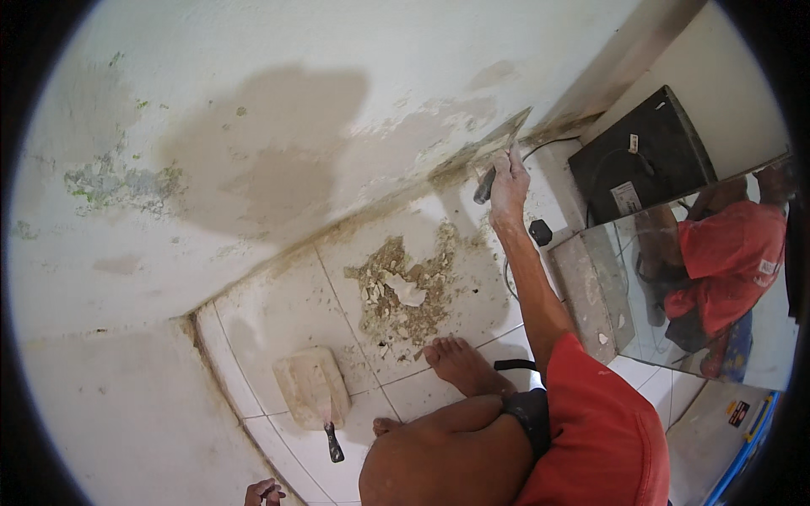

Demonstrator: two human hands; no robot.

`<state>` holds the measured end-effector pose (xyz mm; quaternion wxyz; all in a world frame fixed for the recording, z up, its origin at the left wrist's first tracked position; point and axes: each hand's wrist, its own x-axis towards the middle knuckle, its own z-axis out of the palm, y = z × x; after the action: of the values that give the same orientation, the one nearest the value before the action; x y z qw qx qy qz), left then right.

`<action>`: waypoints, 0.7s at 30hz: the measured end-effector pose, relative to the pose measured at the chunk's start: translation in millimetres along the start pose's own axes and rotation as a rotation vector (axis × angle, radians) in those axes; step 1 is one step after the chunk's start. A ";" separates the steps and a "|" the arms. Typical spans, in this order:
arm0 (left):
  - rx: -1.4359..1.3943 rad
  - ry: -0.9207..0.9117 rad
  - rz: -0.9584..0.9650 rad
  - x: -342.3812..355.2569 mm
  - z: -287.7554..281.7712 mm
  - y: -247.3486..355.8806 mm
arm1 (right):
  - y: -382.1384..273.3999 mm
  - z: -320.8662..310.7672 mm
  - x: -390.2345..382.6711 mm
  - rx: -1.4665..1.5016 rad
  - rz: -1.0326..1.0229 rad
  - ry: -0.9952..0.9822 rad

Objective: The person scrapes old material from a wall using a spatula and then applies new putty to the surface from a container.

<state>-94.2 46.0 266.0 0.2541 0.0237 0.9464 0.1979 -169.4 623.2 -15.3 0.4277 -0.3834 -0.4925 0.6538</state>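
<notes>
Black-handled scraper [484, 186] in white-dusted right-hand fingers [502, 162]; left of them, white wall [278, 135] blotched beige and green; right, black panel [645, 160]; below, red sleeve [599, 422].

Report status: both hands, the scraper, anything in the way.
Right hand grips scraper, blade by wall; contact unclear. Left hand partly out of frame, grip unclear. Rubble on floor, apart from blade.

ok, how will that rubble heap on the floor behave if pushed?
The rubble will probably scatter rather than slide as one, since it's loose bits of mixed sizes. The large white flake looks flat and thin, so likely light and apt to snap. Fine crumbs may get left behind on the tiles, given the dusty smears around the heap.
</notes>
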 end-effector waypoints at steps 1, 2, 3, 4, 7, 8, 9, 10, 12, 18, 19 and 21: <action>0.015 -0.013 0.017 0.5 -0.1 -0.4 | 3.2 4.1 -1.1 -0.001 0.003 0.000; 0.017 -0.014 0.016 1.0 0.3 -2.9 | 6.8 9.0 -2.6 -0.007 -0.025 0.002; 0.008 -0.024 0.026 1.3 0.4 -6.5 | 8.7 16.3 -5.9 -0.012 -0.051 0.003; 0.000 -0.034 0.038 1.3 0.1 -9.0 | 13.7 19.5 -12.5 -0.024 -0.008 -0.032; -0.039 -0.035 0.038 4.5 -0.5 -11.6 | 12.9 35.8 -42.4 -0.104 -0.041 -0.036; -0.041 -0.036 0.041 5.5 -0.3 -9.3 | 7.6 39.3 -55.2 -0.105 -0.044 -0.035; -0.042 -0.036 0.019 6.0 0.1 -4.3 | 0.9 42.4 -69.3 -0.125 -0.021 -0.081; -0.044 -0.035 -0.003 6.9 0.3 -1.2 | -1.9 43.8 -77.5 -0.144 0.002 -0.127; -0.028 -0.038 0.000 8.3 0.5 1.8 | 5.8 23.7 -73.7 -0.101 0.053 -0.141; -0.054 -0.038 -0.033 3.8 2.5 -7.5 | -7.5 -22.7 -4.5 0.057 0.073 0.025; -0.096 -0.041 -0.020 4.3 2.7 -10.1 | -7.6 -22.8 -1.8 0.055 0.070 0.027; -0.097 -0.046 -0.020 5.9 2.4 -8.6 | -10.1 -15.0 -2.7 0.068 0.077 -0.036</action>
<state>-97.7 39.7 258.0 0.2785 0.0062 0.9299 0.2403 -152.8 626.9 -8.6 0.4063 -0.3753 -0.4624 0.6930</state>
